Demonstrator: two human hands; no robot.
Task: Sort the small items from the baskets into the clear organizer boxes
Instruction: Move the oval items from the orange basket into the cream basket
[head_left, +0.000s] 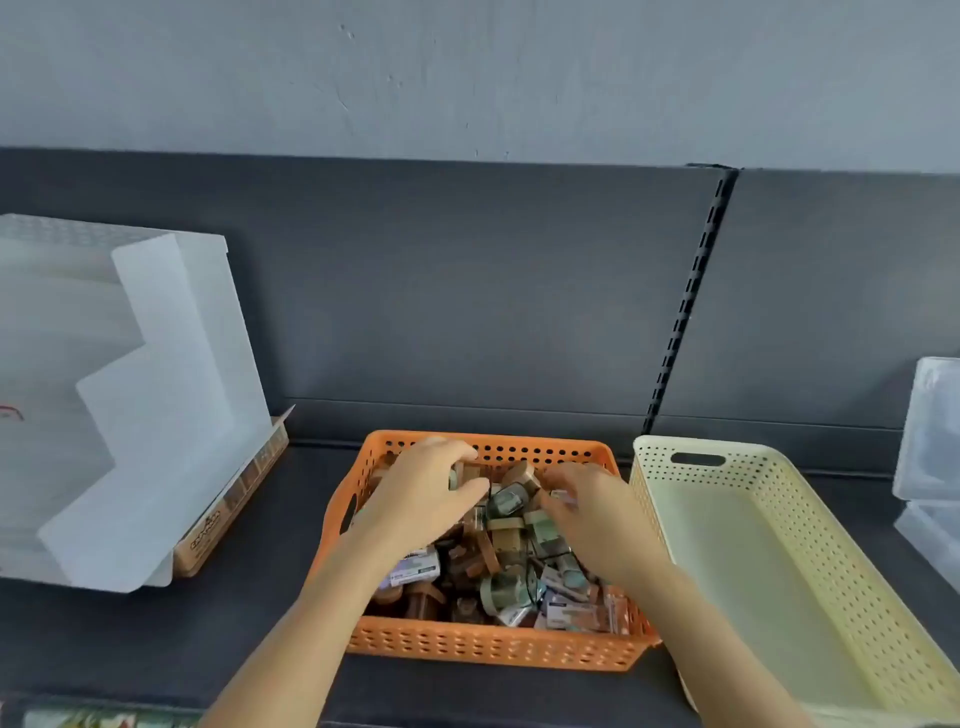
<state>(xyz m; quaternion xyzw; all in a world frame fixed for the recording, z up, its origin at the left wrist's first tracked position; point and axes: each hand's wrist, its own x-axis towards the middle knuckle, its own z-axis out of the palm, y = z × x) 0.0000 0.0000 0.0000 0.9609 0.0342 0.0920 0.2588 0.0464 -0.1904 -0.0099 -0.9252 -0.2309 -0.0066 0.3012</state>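
One orange basket (493, 649), one cream basket (779, 519), left hand (421, 499), right hand (597, 514), perhaps three clear boxes (130, 415).

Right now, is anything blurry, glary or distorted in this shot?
Head view: the right hand is motion-blurred, the left hand sharper; the small items in the orange basket look soft, labels unreadable; light is flat, no glare; the back panel's edges lean from the wide lens.

A dark grey surface (249, 629) runs across the view, backed by a dark grey panel (467, 286) with a black slotted upright strip (685, 312) right of centre. Above the panel is a pale grey wall (467, 78). A brown printed carton (228, 514) lies at the left. A blurred patterned strip (78, 719) shows at the bottom left corner
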